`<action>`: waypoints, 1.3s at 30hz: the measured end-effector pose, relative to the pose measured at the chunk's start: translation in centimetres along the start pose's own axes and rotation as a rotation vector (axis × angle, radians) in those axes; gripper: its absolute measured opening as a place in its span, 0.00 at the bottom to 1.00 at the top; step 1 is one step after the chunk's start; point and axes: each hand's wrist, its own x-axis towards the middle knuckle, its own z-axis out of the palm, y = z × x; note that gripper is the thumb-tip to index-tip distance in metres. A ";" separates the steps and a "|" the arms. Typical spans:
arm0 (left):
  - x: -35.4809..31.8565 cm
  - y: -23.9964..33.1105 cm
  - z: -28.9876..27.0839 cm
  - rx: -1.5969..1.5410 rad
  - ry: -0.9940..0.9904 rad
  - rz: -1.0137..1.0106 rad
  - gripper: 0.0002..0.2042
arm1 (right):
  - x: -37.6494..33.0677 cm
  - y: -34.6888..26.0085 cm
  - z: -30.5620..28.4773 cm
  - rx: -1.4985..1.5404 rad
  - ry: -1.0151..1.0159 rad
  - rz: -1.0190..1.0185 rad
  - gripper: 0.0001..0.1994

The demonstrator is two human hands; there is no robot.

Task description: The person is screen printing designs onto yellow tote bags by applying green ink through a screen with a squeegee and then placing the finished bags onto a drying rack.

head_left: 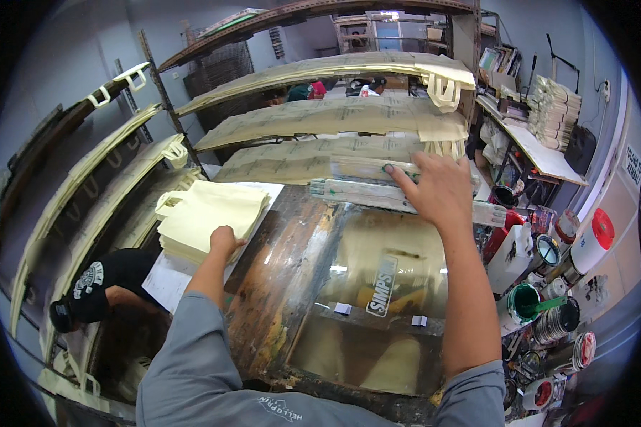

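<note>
My left hand (pixel 224 243) is at the near right edge of a stack of cream cloth bags (pixel 210 210), its fingers curled on the top bag. The stack lies on a white sheet (pixel 162 281). My right arm reaches forward, and my right hand (pixel 438 183) grips a pale, stained wooden screen frame (pixel 367 196) standing along the table's far side. Its thumb is on the near face; some fingertips are hidden behind the bar. Between my arms, a glossy work surface (pixel 399 245) carries a dark printed mark with lettering (pixel 383 286) and two small white tabs (pixel 343 309).
Racks of flat cream bags (pixel 335 128) stand ahead and at the left (pixel 107 206). A person (pixel 100 285) in black bends low beside the left rack. Paint tubs crowd the right side, including an open green one (pixel 523 302) and a red-lidded white one (pixel 595 235).
</note>
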 end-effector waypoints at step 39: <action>-0.4 3.2 -2.1 0.039 0.069 0.088 0.12 | -1.5 0.2 -0.4 -0.076 -0.137 0.035 0.32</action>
